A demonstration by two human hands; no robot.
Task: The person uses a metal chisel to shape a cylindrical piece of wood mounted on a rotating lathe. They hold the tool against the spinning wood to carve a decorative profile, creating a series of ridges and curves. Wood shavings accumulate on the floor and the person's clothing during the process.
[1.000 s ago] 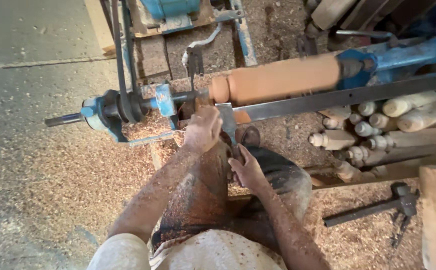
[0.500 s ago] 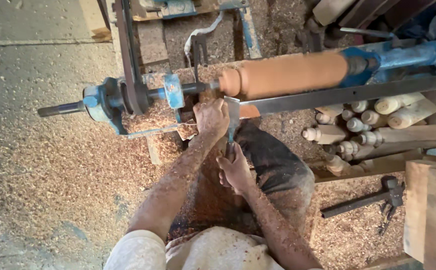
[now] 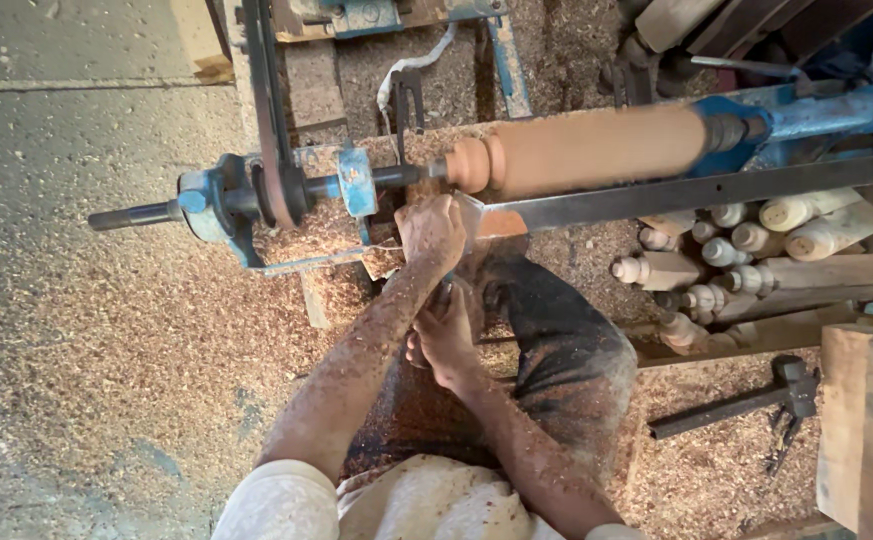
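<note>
Left hand [image 3: 434, 232] is curled tight over the front of a chisel [image 3: 453, 290], pressing it down by the steel tool rest [image 3: 696, 190]. Right hand [image 3: 443, 335] grips the handle lower down, near the knee. The turned wooden spindle [image 3: 586, 150] sits on the blue lathe [image 3: 256, 195], with sawdust [image 3: 106, 330] all over the floor. Compared to half a second ago, both hands look about the same.
</note>
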